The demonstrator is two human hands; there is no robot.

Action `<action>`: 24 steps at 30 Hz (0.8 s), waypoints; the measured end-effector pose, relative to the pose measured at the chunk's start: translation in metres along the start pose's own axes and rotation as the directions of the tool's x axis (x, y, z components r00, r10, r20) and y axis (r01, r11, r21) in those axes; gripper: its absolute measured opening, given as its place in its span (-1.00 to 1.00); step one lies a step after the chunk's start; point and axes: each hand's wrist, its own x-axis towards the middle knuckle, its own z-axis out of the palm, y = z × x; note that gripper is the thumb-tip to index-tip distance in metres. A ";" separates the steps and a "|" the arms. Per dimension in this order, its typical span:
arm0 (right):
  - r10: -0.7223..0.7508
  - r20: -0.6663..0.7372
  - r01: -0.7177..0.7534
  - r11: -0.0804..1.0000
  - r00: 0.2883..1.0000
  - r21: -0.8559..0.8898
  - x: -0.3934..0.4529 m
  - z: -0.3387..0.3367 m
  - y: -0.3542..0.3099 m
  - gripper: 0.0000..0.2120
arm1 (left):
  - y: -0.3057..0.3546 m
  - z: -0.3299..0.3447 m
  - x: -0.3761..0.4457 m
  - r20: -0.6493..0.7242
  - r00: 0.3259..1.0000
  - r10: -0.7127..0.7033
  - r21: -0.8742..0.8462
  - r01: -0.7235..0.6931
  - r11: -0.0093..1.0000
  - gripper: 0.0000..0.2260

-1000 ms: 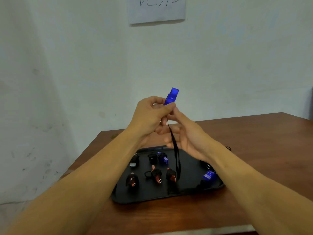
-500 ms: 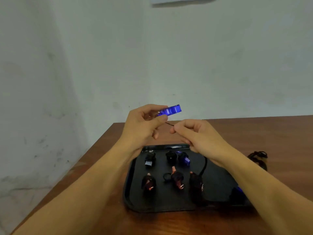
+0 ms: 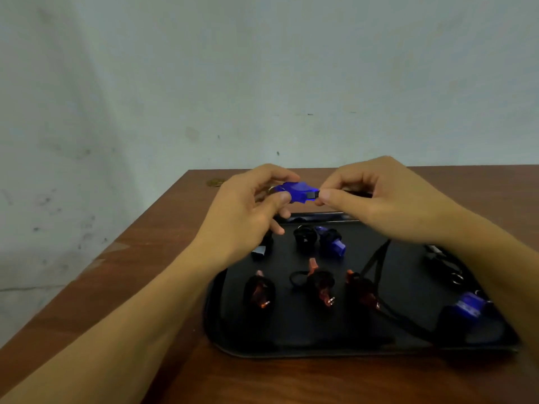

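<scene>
Between the fingers (image 3: 281, 198), the translucent blue plastic whistle (image 3: 296, 192) has a black tip. Below the fingers, the flat black plastic tray (image 3: 291, 344) carries translucent orange whistles (image 3: 322, 284) wound in black cord. The reddish-brown wooden desk (image 3: 140, 258) is faintly grained.

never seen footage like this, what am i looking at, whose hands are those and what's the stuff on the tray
There is no machine here. A person wears a wide-angle camera on the head, so the single picture looks forward and down at their own arms. The left hand grips a small translucent blue plastic whistle by one end. The right hand pinches its dark other end. Both hold it above a flat black tray that sits on a brown wooden table. More such pieces lie on the tray: orange whistles and blue ones. A loose black cord runs from under the right hand down onto the tray; where it ends is hard to tell.
</scene>
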 end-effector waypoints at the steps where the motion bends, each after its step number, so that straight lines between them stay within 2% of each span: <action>1: -0.008 0.025 0.008 1.000 1.000 -0.013 0.000 -0.003 -0.004 -0.84 | -0.001 0.000 -0.001 0.003 1.000 0.001 0.010 -0.001 1.000 -0.76; 8: -0.003 0.107 0.011 0.998 0.994 -0.069 -0.005 -0.024 -0.031 -0.83 | 0.002 0.000 -0.004 0.032 0.999 0.013 0.006 -0.013 1.000 -0.78; 13: -0.012 0.034 0.016 0.993 0.999 -0.116 0.001 -0.047 -0.040 -0.86 | 0.005 -0.001 -0.008 0.054 0.996 0.067 -0.004 -0.067 0.998 -0.79; 18: -0.029 0.030 0.033 0.990 0.999 -0.135 0.010 -0.060 -0.042 -0.90 | 0.014 -0.001 -0.013 0.056 0.987 0.153 -0.096 -0.147 0.984 -0.79; 22: -0.037 0.008 0.037 0.999 0.999 -0.035 0.016 -0.049 -0.034 -0.88 | 0.020 0.001 -0.015 0.051 0.981 0.187 -0.271 -0.166 0.948 -0.82; 24: -0.025 -0.005 0.025 0.996 1.000 0.082 0.017 -0.038 -0.028 -0.86 | 0.021 0.001 -0.015 0.044 0.980 0.195 -0.341 -0.168 0.925 -0.82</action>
